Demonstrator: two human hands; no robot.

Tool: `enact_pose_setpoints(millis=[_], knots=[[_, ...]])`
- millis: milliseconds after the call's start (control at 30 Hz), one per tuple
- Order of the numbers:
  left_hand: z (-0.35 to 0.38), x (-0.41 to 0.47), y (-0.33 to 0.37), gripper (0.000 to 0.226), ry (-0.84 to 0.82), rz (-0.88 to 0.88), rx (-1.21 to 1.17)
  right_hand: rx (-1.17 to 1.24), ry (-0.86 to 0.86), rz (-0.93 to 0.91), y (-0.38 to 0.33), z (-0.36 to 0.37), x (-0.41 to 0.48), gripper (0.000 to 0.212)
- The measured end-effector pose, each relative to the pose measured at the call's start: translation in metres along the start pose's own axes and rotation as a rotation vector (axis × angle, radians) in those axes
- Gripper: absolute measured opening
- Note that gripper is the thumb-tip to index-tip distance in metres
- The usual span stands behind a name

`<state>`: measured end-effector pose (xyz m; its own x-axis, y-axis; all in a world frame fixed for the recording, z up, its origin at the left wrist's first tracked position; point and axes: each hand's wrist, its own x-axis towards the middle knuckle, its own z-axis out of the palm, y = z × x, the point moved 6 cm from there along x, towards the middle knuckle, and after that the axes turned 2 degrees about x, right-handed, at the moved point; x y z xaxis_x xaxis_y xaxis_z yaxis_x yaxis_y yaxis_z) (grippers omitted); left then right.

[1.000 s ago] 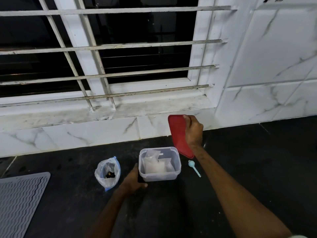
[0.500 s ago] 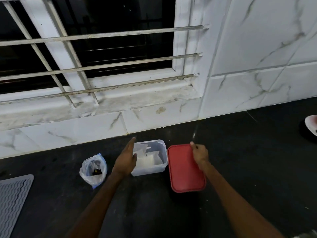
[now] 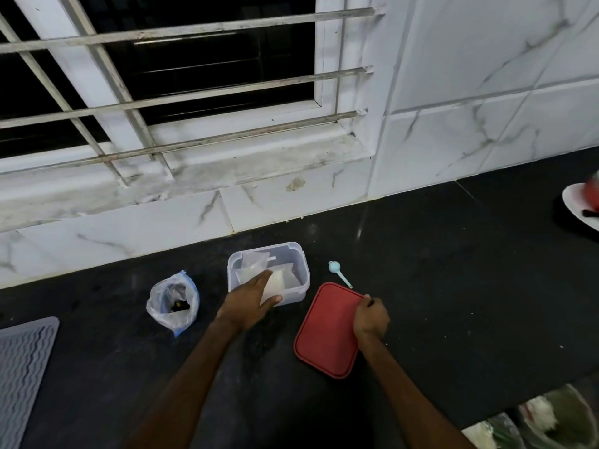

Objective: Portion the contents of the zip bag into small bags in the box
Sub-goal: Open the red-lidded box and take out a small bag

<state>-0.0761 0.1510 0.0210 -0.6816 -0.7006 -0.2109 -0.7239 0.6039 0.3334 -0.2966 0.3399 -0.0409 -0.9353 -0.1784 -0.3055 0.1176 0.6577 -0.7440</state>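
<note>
On black counter, mid-scene: clear box w/ small bags inside, lid off. L hand reaches over box's near-left rim, fingers straight on small bags, thumb at near wall; pinching or just touching, can't tell. R hand curled round right edge of red lid, lying flat just near-right of box. Zip bag stands open left of box, dark bits inside. Blue scoop right of box, beyond lid.
</note>
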Motion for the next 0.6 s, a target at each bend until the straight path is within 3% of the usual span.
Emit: enact_pose_setpoints(millis=[233, 400, 500, 600], knots=[[0.009, -0.002, 0.007, 0.051, -0.068, 0.025, 0.011, -0.197, 0.021, -0.049, -0.007, -0.002, -0.016, 0.017], [-0.001, -0.011, 0.007, 0.044, -0.035, 0.113, -0.169, -0.108, 0.018, -0.509, -0.079, 0.02, -0.052, 0.011], [-0.025, -0.02, -0.016, 0.036, 0.117, 0.114, -0.292, 0.016, -0.177, -0.796, -0.131, 0.054, -0.079, 0.013], [-0.048, -0.031, -0.055, 0.031, 0.25, 0.053, -0.403, -0.24, -0.475, -0.936, -0.157, 0.107, -0.096, 0.02]])
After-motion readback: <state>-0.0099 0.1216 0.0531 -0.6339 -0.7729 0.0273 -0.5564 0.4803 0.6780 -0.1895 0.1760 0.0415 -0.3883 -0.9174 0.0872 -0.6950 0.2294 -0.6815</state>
